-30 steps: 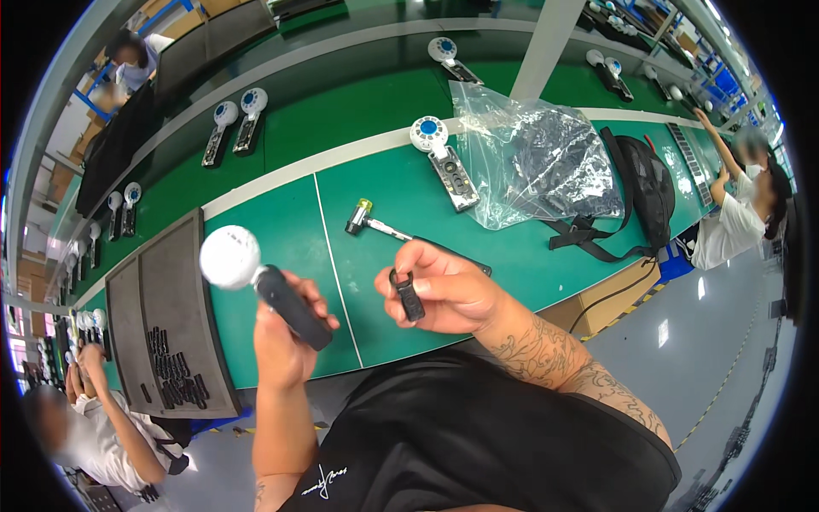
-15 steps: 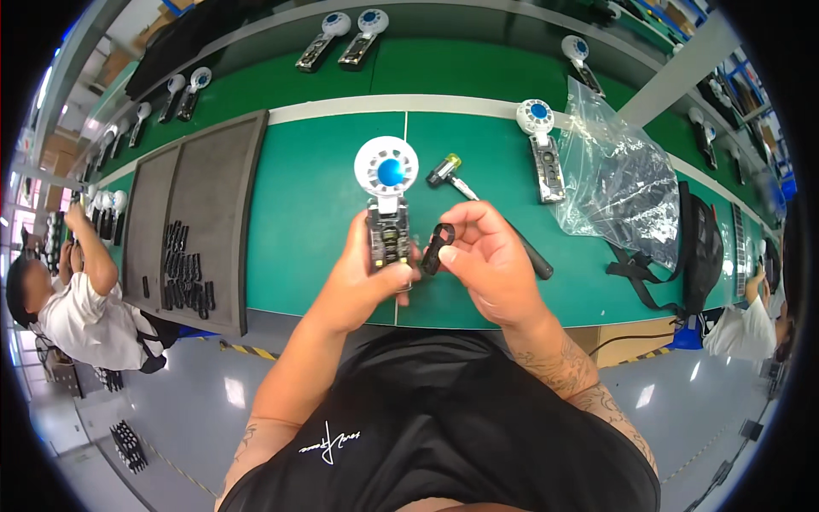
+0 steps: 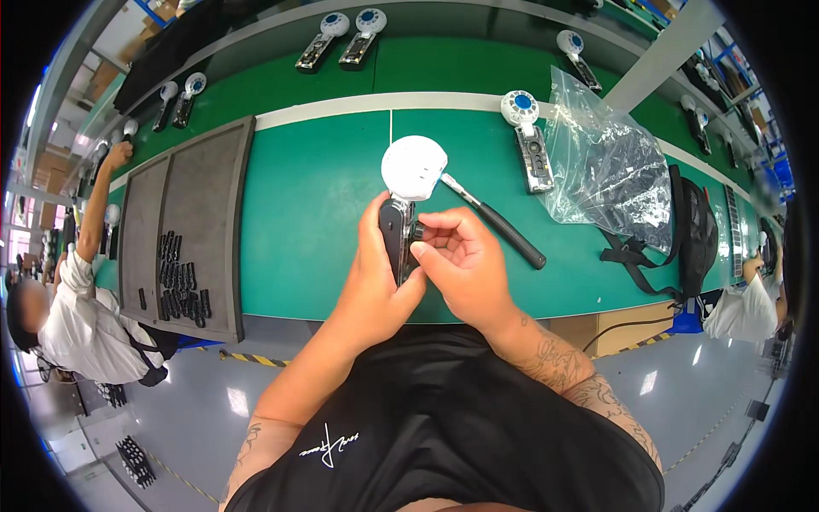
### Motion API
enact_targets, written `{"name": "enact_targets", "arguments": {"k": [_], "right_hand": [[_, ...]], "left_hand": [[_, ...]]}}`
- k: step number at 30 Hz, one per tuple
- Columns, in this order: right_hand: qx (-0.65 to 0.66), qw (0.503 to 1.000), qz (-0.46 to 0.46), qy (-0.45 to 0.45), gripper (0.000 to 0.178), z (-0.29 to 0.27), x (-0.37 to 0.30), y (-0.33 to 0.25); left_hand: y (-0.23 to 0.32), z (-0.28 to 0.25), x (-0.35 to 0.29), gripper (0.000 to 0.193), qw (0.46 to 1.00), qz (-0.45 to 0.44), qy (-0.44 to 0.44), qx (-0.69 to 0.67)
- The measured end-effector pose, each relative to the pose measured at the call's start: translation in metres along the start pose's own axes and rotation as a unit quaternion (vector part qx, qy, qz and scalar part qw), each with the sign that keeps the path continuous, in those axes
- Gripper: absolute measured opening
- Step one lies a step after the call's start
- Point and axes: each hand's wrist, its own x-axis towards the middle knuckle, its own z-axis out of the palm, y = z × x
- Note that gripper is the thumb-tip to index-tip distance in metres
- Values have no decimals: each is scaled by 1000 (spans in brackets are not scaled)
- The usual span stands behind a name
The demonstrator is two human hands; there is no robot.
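My left hand (image 3: 368,290) is closed round the dark handle of a handheld fan (image 3: 414,166) with a round white head. The fan stands upright and turned, its blank white side and black handle side towards me. Pinched in my right hand (image 3: 465,266) is a small black plastic part (image 3: 417,231), mostly hidden by the fingers. That part sits against the open side of the handle; whether it is seated there cannot be told. Behind the fan lies a mallet (image 3: 508,232) with a black grip, its head hidden.
A grey tray (image 3: 209,192) at the left holds several small black parts (image 3: 177,277). Another fan (image 3: 533,154) lies near a clear plastic bag (image 3: 606,162), with a black bag (image 3: 695,230) at the right. More fans (image 3: 363,38) rest on the far green surface. A co-worker (image 3: 77,316) reaches out at far left.
My left hand has turned the fan, so its blue-centred face and inner board no longer face me. My right hand has brought the black part against the handle.
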Motion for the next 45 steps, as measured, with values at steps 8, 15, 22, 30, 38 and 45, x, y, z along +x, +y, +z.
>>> {"name": "enact_targets", "arguments": {"k": [8, 15, 22, 30, 38, 45], "right_hand": [[0, 1000, -11, 6, 42, 5, 1, 6], [-615, 749, -238, 64, 46, -33, 31, -28], [-703, 710, -50, -3, 31, -75, 56, -12], [-348, 873, -340, 11, 45, -24, -15, -58], [-487, 782, -374, -101, 55, -28, -7, -43], [-481, 815, -305, -112, 53, -18, -12, -47]], "left_hand": [[-3, -3, 1, 78, 997, 61, 24, 30], [-15, -28, -3, 78, 944, -130, -35, -303], [-16, -39, -3, 81, 836, -174, -58, -517], [-17, -45, -6, 80, 869, -152, -29, -470], [-29, -36, -3, 79, 899, -166, -11, -406], [-17, -35, 0, 76, 911, -127, -16, -393]]}}
